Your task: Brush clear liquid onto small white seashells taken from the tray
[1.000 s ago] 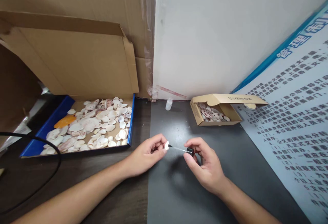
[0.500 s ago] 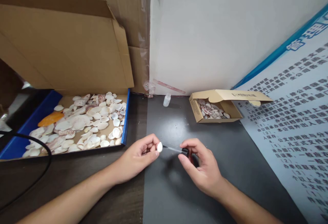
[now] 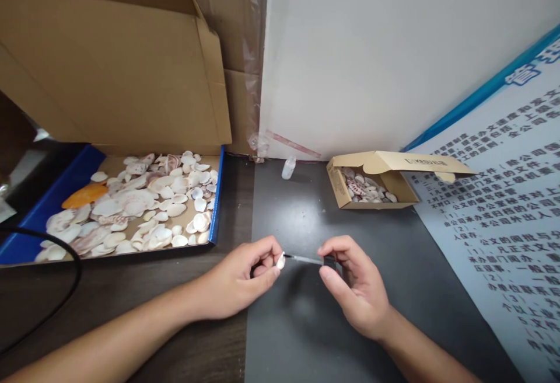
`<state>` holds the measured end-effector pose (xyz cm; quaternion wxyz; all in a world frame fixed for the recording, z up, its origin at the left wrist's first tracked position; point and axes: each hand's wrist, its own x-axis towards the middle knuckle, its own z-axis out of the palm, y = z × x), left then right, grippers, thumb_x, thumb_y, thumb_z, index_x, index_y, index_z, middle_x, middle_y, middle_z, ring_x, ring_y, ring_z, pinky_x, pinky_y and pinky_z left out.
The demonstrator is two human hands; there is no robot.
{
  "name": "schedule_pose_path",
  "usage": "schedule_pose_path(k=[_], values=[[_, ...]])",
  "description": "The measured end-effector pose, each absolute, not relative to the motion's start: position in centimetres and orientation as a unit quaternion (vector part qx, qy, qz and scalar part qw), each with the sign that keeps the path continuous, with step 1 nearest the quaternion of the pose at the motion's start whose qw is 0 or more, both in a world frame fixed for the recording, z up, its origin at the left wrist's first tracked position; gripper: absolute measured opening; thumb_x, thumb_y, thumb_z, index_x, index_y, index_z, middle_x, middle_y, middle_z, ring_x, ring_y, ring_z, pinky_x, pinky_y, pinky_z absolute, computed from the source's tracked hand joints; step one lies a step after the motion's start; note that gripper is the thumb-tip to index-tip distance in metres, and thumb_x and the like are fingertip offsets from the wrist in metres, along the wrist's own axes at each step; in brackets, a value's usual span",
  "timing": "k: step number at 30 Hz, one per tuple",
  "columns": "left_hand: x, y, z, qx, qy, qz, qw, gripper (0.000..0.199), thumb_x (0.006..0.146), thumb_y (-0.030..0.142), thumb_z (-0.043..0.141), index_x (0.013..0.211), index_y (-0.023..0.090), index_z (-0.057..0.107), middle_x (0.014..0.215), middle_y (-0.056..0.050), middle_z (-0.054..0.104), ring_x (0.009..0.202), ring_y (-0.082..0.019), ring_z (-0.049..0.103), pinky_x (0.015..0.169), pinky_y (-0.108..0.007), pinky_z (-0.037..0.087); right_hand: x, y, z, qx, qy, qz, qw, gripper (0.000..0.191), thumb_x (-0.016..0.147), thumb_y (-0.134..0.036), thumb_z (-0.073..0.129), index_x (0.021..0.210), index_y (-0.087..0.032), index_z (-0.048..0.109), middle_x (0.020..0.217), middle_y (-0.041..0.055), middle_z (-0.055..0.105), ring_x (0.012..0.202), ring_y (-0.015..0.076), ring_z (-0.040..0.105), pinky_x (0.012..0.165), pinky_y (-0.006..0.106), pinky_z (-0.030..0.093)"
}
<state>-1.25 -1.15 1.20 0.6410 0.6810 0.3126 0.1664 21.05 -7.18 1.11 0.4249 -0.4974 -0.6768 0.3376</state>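
Note:
Between thumb and forefinger, my left hand point(image 3: 247, 278) pinches a small white shell point(image 3: 280, 261). My right hand point(image 3: 356, 286) grips the black cap of a thin brush point(image 3: 306, 260), whose dark tip points left and meets the upper edge of the shell. Whether the tip presses on the shell is too small to tell. Behind both hands, a small clear bottle point(image 3: 289, 168) with whitish contents stands uncapped on the grey mat point(image 3: 280, 342).
On the left, an open blue-edged cardboard box point(image 3: 216, 208) holds several shells, one of them orange. A smaller tan box point(image 3: 406, 201) with shells sits at the back right. A black cable point(image 3: 77, 266) curves at far left; a printed sheet point(image 3: 516, 208) stands right.
The shell is turned in my left fingers and shows a narrower side. Both hands and the brush sit slightly further right in the view, which has itself shifted a little.

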Motion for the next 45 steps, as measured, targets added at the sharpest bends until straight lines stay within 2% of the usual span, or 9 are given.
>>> schedule_pose_path(k=[3,7,10,22,27,31,35,40,45], values=[[-1.29,-1.15,1.21,0.689,0.312,0.150,0.636,0.014,0.095,0.032,0.045,0.088,0.020,0.045,0.071,0.006,0.036,0.064,-0.012,0.031,0.057,-0.024,0.029,21.04,-7.15,1.30,-0.503,-0.689,0.327,0.406,0.009,0.090,-0.021,0.059,0.099,-0.023,0.057,0.065,-0.0043,0.052,0.052,0.0127,0.050,0.051,0.024,0.043],[-1.26,-1.13,1.31,0.693,0.306,0.149,0.635,0.013,0.095,0.030,0.045,0.087,0.021,0.044,0.071,0.006,0.034,0.064,-0.012,0.030,0.057,-0.024,0.028,21.10,-7.09,1.41,-0.531,-0.663,0.313,0.424,0.005,0.091,-0.022,0.057,0.096,-0.023,0.056,0.063,-0.0048,0.050,0.052,0.0129,0.048,0.052,0.025,0.042],[-1.22,-1.14,1.34,0.691,0.307,0.152,0.636,0.012,0.094,0.029,0.044,0.087,0.020,0.044,0.071,0.006,0.034,0.064,-0.012,0.030,0.057,-0.024,0.028,21.12,-7.14,1.46,-0.496,-0.684,0.357,0.399,0.008,0.092,-0.023,0.055,0.099,-0.022,0.058,0.067,-0.0029,0.055,0.056,0.0137,0.052,0.055,0.025,0.044],[-1.20,-1.09,1.29,0.683,0.300,0.163,0.645,0.016,0.094,0.033,0.042,0.083,0.020,0.043,0.071,0.005,0.036,0.065,-0.013,0.031,0.059,-0.025,0.030,21.07,-7.17,1.46,-0.535,-0.668,0.304,0.419,0.011,0.088,-0.019,0.060,0.097,-0.024,0.057,0.064,-0.0057,0.050,0.052,0.0117,0.048,0.052,0.023,0.040],[-1.15,-1.15,1.05,0.681,0.293,0.169,0.650,0.018,0.094,0.035,0.042,0.083,0.020,0.042,0.071,0.005,0.035,0.064,-0.013,0.030,0.058,-0.025,0.029,21.08,-7.21,1.36,-0.494,-0.684,0.356,0.401,0.015,0.090,-0.021,0.059,0.103,-0.026,0.056,0.066,-0.0059,0.051,0.056,0.0124,0.051,0.056,0.023,0.043],[-1.16,-1.15,0.88,0.686,0.294,0.167,0.645,0.019,0.095,0.034,0.041,0.082,0.021,0.041,0.070,0.005,0.034,0.063,-0.013,0.028,0.057,-0.025,0.027,21.09,-7.23,1.33,-0.541,-0.658,0.315,0.419,0.013,0.090,-0.019,0.059,0.099,-0.027,0.054,0.063,-0.0077,0.045,0.052,0.0114,0.045,0.052,0.022,0.038],[-1.24,-1.16,0.89,0.688,0.290,0.169,0.644,0.016,0.094,0.033,0.043,0.083,0.021,0.041,0.071,0.005,0.033,0.064,-0.013,0.029,0.058,-0.025,0.028,21.02,-7.20,1.40,-0.496,-0.684,0.358,0.397,0.016,0.092,-0.021,0.054,0.107,-0.027,0.053,0.066,-0.0065,0.049,0.057,0.0125,0.050,0.057,0.023,0.041],[-1.20,-1.14,0.94,0.686,0.293,0.168,0.644,0.016,0.094,0.032,0.042,0.082,0.021,0.041,0.071,0.005,0.034,0.064,-0.013,0.029,0.058,-0.025,0.028,20.89,-7.17,1.39,-0.538,-0.663,0.321,0.410,0.010,0.091,-0.021,0.056,0.100,-0.026,0.054,0.060,-0.0086,0.041,0.049,0.0112,0.041,0.049,0.022,0.035],[-1.15,-1.09,1.01,0.691,0.289,0.171,0.640,0.013,0.092,0.029,0.042,0.082,0.021,0.042,0.071,0.005,0.036,0.065,-0.013,0.031,0.059,-0.026,0.029,20.90,-7.23,1.48,-0.509,-0.687,0.337,0.394,0.018,0.090,-0.019,0.057,0.106,-0.027,0.054,0.063,-0.0080,0.046,0.053,0.0113,0.048,0.054,0.021,0.040]])
